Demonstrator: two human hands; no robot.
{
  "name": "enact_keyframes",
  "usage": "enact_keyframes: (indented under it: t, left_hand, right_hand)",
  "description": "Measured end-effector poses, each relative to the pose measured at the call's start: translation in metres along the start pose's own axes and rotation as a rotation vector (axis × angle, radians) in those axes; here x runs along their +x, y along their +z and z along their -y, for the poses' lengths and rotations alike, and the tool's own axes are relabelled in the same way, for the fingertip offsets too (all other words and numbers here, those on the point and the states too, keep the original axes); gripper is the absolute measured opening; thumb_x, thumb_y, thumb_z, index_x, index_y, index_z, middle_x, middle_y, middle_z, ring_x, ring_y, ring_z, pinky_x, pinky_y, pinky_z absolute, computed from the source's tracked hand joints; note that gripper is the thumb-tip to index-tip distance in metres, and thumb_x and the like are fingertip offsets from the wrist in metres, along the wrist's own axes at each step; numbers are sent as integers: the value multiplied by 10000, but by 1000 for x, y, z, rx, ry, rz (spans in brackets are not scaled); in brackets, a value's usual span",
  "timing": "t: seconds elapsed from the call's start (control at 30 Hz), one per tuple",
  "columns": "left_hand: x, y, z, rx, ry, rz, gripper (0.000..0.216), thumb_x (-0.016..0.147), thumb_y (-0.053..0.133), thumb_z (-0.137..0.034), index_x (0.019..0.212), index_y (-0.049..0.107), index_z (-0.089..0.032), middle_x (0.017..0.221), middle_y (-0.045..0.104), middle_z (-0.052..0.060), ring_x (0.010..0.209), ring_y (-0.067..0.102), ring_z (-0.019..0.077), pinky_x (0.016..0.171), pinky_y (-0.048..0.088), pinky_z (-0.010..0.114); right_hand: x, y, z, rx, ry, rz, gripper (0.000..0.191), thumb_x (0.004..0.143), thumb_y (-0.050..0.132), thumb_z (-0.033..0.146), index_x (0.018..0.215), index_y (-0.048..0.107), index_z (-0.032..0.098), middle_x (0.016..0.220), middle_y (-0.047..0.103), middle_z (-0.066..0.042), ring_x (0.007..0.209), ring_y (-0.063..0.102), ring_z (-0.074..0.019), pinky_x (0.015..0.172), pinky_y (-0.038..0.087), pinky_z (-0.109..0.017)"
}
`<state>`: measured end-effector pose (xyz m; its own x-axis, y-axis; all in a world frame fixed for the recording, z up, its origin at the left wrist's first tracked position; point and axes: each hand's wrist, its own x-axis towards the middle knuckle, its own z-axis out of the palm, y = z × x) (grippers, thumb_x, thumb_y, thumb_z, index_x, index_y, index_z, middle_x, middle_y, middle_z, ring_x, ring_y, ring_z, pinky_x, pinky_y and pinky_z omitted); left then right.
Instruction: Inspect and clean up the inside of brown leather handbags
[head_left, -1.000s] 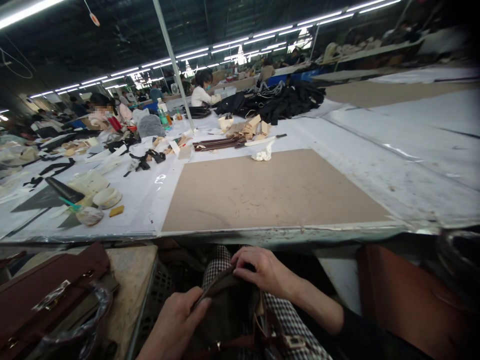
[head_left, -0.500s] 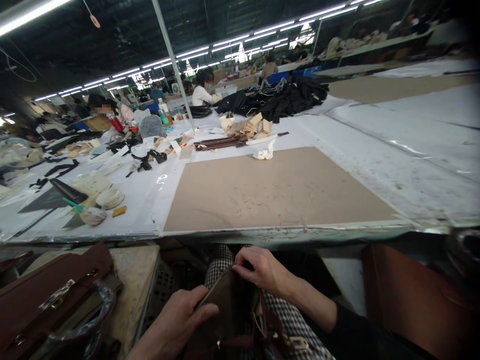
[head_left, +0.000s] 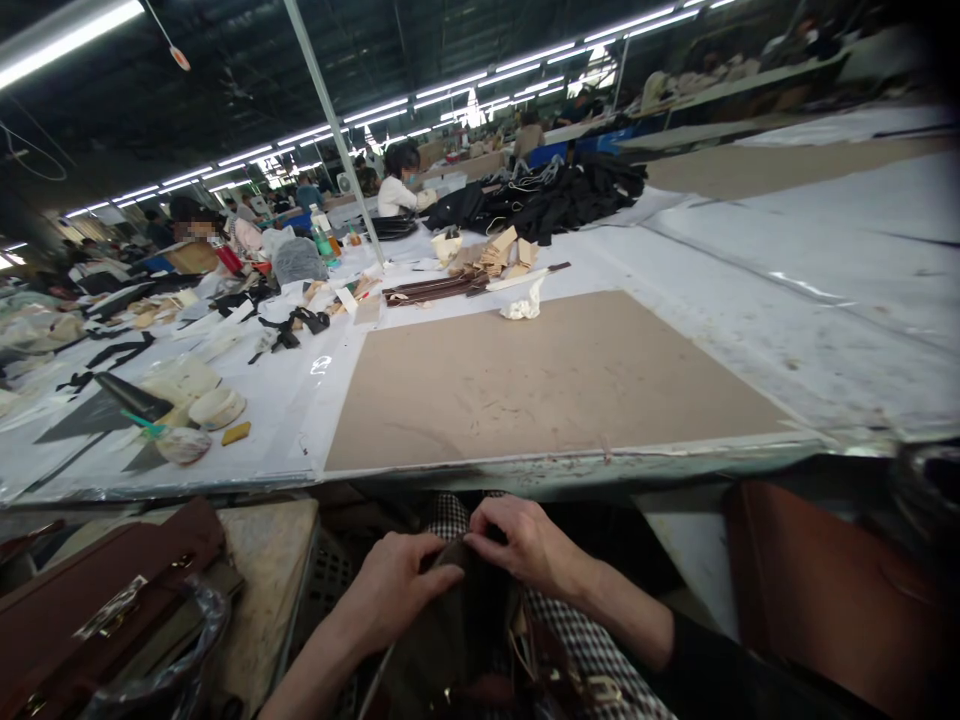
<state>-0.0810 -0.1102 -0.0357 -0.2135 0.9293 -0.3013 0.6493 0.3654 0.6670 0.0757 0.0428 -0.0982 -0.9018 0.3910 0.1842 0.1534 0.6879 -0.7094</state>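
Below the near left corner of the tan cardboard sheet, a maroon bag with metal fittings lies flat. Just below the middle of the sheet's near edge, the left hand comes up on a slanted forearm, fingers curled tight over the top edge of a dark leather bag in the person's lap. The right hand meets it knuckles up, wrist bent, fingertips pinching that same edge. Below the sheet's near right corner stands a brown leather bag.
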Motion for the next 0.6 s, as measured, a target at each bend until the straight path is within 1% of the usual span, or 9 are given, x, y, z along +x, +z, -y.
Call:
enact_keyframes:
  t: [0.07,0.17,0.37,0.47,0.6]
  left_hand:
    - [-3,-2,-1,25,-16,1,250,901,618,-376,769,704,-182,668,607,-39,657,523,147,587,293,229]
    - [-4,-3,0,29,-39,4,276,906,595,-359,710,659,-176,655,580,-31,650,503,148,578,282,234]
    - [-2,3,7,-85,-30,21,216,892,592,-301,735,657,-166,640,498,-49,642,440,132,594,285,233]
    - [-2,6,12,-212,-5,47,166,878,608,-268,798,700,-155,693,540,-42,695,463,139,630,317,232]
    - [-1,10,19,-513,25,164,189,867,646,-274,936,743,-127,827,650,2,785,544,171,723,401,254]
  right_hand:
    - [1,-1,0,-4,3,0,91,912,696,227,836,653,201,797,690,-2,782,628,-185,712,459,-287]
    - [2,0,-1,-9,2,4,97,909,704,223,832,653,196,797,688,-4,782,627,-187,714,458,-289]
    - [4,0,-2,0,13,10,98,910,714,231,837,660,195,797,688,-4,782,625,-188,715,450,-288]
    - [4,-2,-2,27,20,28,103,912,720,251,845,665,195,801,686,-1,790,623,-190,720,446,-289]
    - [6,-4,-5,117,23,51,96,908,733,261,861,672,203,843,702,6,824,632,-192,759,451,-291]
